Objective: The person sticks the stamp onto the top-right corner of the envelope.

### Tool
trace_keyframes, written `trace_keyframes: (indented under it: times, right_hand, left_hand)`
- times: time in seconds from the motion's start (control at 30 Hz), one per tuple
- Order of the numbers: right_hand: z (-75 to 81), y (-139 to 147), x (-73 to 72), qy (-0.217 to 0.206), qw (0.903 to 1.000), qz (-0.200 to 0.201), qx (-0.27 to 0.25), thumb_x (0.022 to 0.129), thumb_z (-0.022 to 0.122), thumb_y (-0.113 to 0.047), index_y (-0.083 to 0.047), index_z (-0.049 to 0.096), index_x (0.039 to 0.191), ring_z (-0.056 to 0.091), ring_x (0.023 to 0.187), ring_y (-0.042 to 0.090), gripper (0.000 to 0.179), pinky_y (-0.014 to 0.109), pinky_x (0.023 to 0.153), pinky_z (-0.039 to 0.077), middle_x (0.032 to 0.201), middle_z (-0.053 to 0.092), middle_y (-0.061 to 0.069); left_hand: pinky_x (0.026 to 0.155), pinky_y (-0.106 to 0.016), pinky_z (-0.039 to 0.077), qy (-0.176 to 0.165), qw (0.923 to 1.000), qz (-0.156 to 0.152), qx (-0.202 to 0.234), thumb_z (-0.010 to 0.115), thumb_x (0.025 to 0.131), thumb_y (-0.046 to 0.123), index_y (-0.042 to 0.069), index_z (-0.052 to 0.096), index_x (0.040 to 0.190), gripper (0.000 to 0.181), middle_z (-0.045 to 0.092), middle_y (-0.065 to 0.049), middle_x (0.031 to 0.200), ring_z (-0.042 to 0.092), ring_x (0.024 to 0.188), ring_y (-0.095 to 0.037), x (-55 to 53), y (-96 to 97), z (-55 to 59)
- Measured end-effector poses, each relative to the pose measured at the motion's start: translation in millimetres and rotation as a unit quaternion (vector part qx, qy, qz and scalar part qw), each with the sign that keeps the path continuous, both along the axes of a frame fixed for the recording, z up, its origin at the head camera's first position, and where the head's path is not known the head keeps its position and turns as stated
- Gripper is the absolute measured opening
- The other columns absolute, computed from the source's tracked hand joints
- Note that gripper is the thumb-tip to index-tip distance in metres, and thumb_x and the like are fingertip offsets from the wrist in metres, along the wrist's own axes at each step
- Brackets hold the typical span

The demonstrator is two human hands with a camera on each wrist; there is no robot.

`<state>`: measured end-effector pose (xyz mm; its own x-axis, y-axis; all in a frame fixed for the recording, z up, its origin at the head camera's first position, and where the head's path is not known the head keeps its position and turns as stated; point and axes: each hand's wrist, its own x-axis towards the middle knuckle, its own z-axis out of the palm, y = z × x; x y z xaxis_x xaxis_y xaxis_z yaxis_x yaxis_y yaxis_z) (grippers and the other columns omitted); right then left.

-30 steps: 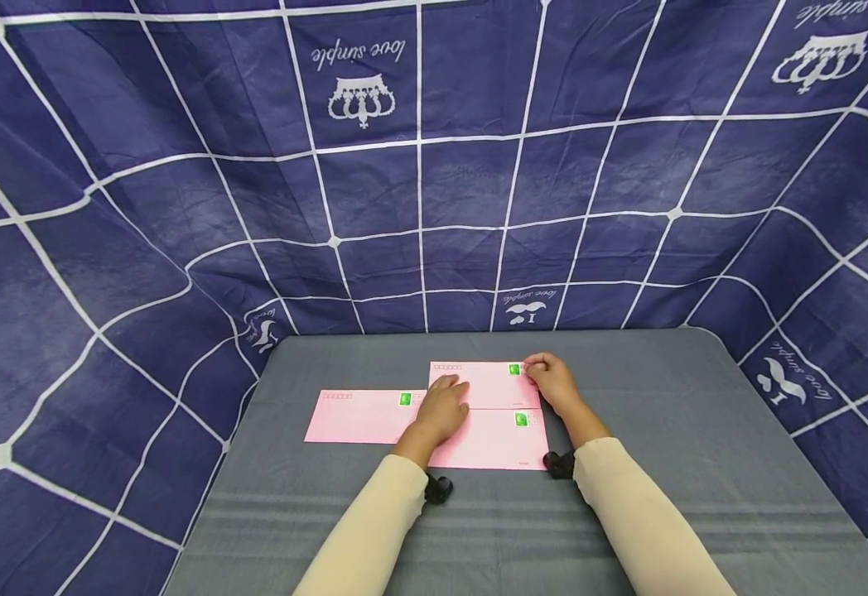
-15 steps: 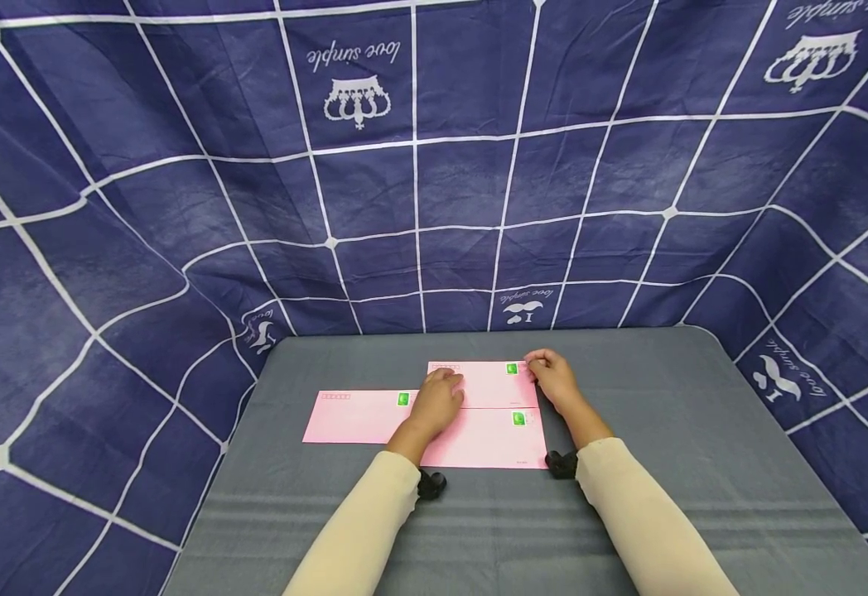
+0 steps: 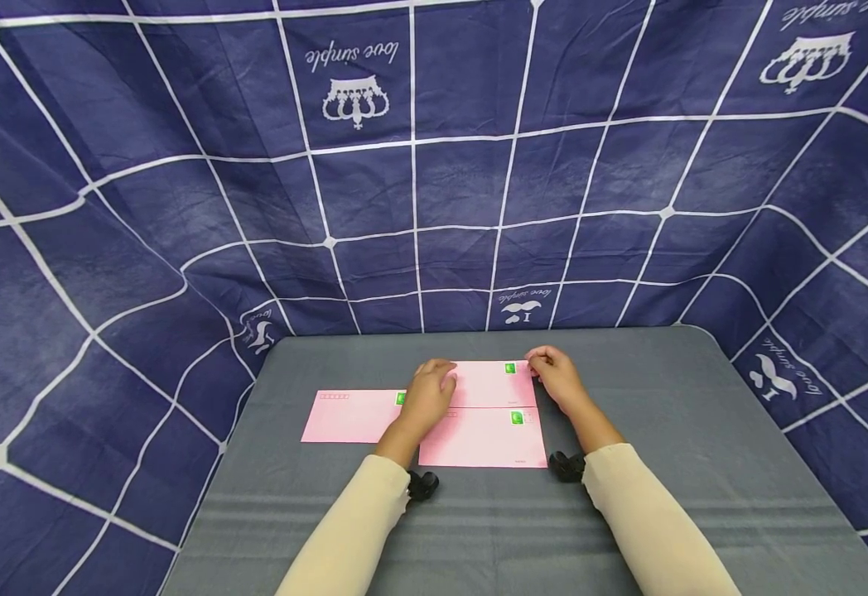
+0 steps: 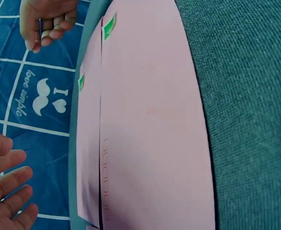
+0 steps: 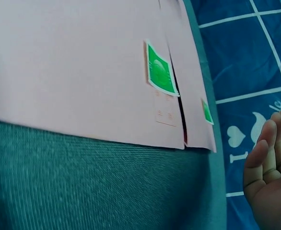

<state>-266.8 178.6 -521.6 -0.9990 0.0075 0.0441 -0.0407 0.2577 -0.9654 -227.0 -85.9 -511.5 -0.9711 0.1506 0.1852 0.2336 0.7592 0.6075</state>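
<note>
Three pink envelopes with green stamps lie flat on a grey cloth-covered table. The far envelope (image 3: 486, 382) sits directly beyond the near one (image 3: 482, 439), their long edges meeting. A third envelope (image 3: 352, 416) lies to their left. My left hand (image 3: 424, 396) is over the left ends of the two right envelopes, fingers relaxed and holding nothing; in the left wrist view its fingers (image 4: 18, 184) are loosely spread. At the far envelope's top right corner is my right hand (image 3: 556, 377); the right wrist view shows its fingers (image 5: 269, 148) loosely bent, gripping nothing.
A navy curtain (image 3: 464, 190) with white grid lines hangs behind and on both sides of the grey table (image 3: 665, 414). Black wrist devices (image 3: 422, 486) sit below both hands, beside cream sleeves (image 3: 344, 530).
My left hand has slid left along the envelopes, uncovering more of the two right ones and overlapping the left envelope's right end. My right hand stays almost in place at the corner.
</note>
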Motion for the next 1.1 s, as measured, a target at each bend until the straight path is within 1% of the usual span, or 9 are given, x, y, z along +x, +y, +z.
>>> trace_keyframes:
  times: [0.13, 0.27, 0.43, 0.57, 0.73, 0.87, 0.93, 1.0, 1.1]
  right_hand:
    - [4.6, 2.6, 2.5, 0.001, 1.0000, 0.005, -0.008, 0.101, 0.055, -0.013, 0.010, 0.063, 0.113, 0.062, 0.079, 0.019, 0.026, 0.021, 0.067, 0.047, 0.089, 0.064, 0.015]
    - [6.6, 5.3, 4.7, 0.013, 0.9997, 0.006, -0.020, 0.102, 0.055, -0.013, 0.011, 0.062, 0.113, 0.058, 0.075, 0.011, 0.027, 0.020, 0.065, 0.047, 0.089, 0.063, 0.015]
    - [8.1, 8.4, 8.4, 0.030, 0.9995, 0.007, -0.006, 0.103, 0.056, -0.016, 0.009, 0.064, 0.114, 0.059, 0.077, 0.015, 0.029, 0.019, 0.067, 0.047, 0.089, 0.064, 0.014]
    - [8.8, 11.2, 12.6, 0.038, 0.9991, 0.004, 0.019, 0.103, 0.057, -0.022, 0.005, 0.067, 0.114, 0.060, 0.081, 0.014, 0.031, 0.019, 0.072, 0.049, 0.092, 0.065, 0.013]
    - [12.1, 14.8, 19.3, 0.056, 0.9972, 0.000, 0.048, 0.103, 0.057, -0.024, 0.003, 0.068, 0.116, 0.060, 0.083, 0.001, 0.032, 0.017, 0.076, 0.048, 0.102, 0.070, 0.018]
    - [31.7, 12.6, 33.4, 0.064, 0.9958, 0.003, 0.066, 0.102, 0.057, -0.016, 0.006, 0.068, 0.116, 0.061, 0.084, 0.003, 0.028, 0.016, 0.075, 0.047, 0.106, 0.070, 0.026]
    - [32.7, 13.8, 35.7, 0.067, 0.9954, 0.004, 0.068, 0.102, 0.057, -0.015, 0.006, 0.068, 0.117, 0.062, 0.086, 0.005, 0.028, 0.016, 0.075, 0.047, 0.108, 0.070, 0.027]
    - [30.1, 16.0, 36.4, 0.074, 0.9947, 0.001, 0.072, 0.102, 0.058, -0.018, 0.004, 0.069, 0.117, 0.063, 0.086, 0.003, 0.028, 0.015, 0.075, 0.047, 0.109, 0.071, 0.026]
    - [14.9, 23.2, 30.9, 0.085, 0.9936, -0.007, 0.075, 0.102, 0.060, -0.024, 0.000, 0.071, 0.117, 0.060, 0.083, 0.001, 0.030, 0.016, 0.072, 0.047, 0.107, 0.072, 0.020]
  left_hand:
    - [0.113, -0.045, 0.043, 0.005, 0.9996, 0.010, 0.024, 0.051, 0.105, 0.027, 0.009, 0.063, 0.137, 0.038, 0.061, -0.006, 0.138, 0.053, 0.133, -0.026, 2.2, -6.4, 3.0]
    - [0.114, -0.046, 0.043, 0.003, 0.9993, 0.018, 0.031, 0.050, 0.105, 0.030, 0.011, 0.062, 0.138, 0.040, 0.060, -0.005, 0.139, 0.052, 0.134, -0.025, 5.5, -12.1, 6.1]
    - [0.115, -0.047, 0.042, 0.019, 0.9990, 0.025, 0.030, 0.050, 0.105, 0.030, 0.012, 0.063, 0.137, 0.039, 0.061, -0.005, 0.139, 0.052, 0.135, -0.025, 11.0, -18.7, 10.6]
    - [0.118, -0.049, 0.037, 0.025, 0.9988, 0.033, 0.024, 0.051, 0.105, 0.031, 0.011, 0.062, 0.139, 0.041, 0.058, -0.006, 0.143, 0.048, 0.139, -0.026, 15.2, -25.7, 12.3]
    - [0.125, -0.053, 0.023, 0.041, 0.9981, 0.039, 0.022, 0.054, 0.104, 0.029, 0.009, 0.059, 0.141, 0.043, 0.054, -0.009, 0.148, 0.037, 0.150, -0.030, 20.4, -35.3, 13.0]
    - [0.128, -0.054, 0.014, 0.046, 0.9979, 0.039, 0.022, 0.054, 0.104, 0.030, 0.009, 0.057, 0.143, 0.044, 0.049, -0.010, 0.153, 0.029, 0.154, -0.031, 25.1, -42.8, 14.8]
    - [0.128, -0.053, 0.013, 0.044, 0.9979, 0.042, 0.021, 0.053, 0.105, 0.031, 0.010, 0.057, 0.144, 0.044, 0.048, -0.010, 0.154, 0.027, 0.155, -0.030, 26.9, -46.4, 16.0]
    - [0.128, -0.054, 0.012, 0.047, 0.9976, 0.046, 0.019, 0.052, 0.105, 0.032, 0.012, 0.057, 0.144, 0.044, 0.048, -0.009, 0.154, 0.027, 0.155, -0.030, 28.1, -49.6, 17.4]
    - [0.128, -0.055, 0.012, 0.056, 0.9971, 0.051, 0.013, 0.050, 0.105, 0.035, 0.013, 0.056, 0.145, 0.045, 0.047, -0.010, 0.155, 0.027, 0.155, -0.032, 30.3, -55.0, 18.5]
